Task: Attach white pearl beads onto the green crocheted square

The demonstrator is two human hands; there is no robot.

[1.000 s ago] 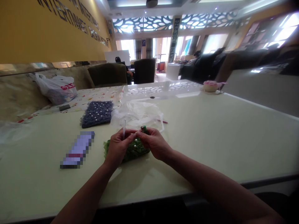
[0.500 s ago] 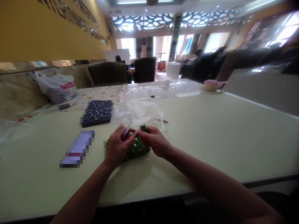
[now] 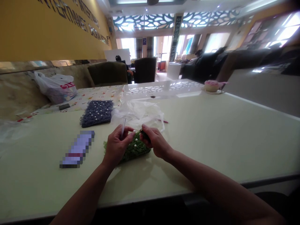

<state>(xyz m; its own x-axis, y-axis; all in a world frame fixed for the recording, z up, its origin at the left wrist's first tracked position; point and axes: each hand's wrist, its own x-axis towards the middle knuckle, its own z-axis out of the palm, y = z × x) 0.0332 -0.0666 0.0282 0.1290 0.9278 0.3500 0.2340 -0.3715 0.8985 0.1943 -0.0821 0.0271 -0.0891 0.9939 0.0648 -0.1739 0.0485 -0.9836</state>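
A green crocheted piece [image 3: 136, 150] dotted with white pearls lies on the pale table [image 3: 211, 140] between my hands. My left hand [image 3: 117, 145] is closed on a thin white stick [image 3: 122, 126] that points up, and its fingers rest on the piece's left side. My right hand [image 3: 156, 142] is closed on a small dark object [image 3: 144, 134] at the piece's upper right edge. The fingertips of both hands nearly meet above the piece.
A purple crocheted piece [image 3: 97, 113] with pearls lies behind, next to a crumpled clear plastic bag [image 3: 138, 114]. A blurred flat object [image 3: 77, 149] lies to the left. A white shopping bag [image 3: 56, 87] sits far left; a pink-topped cup [image 3: 211, 85] stands far right. Armchairs stand beyond.
The white stick in my left hand swung from upright to tilted and back to upright. My right hand lowered slightly, and the green-tipped object it held upright now lies lower, against the piece.
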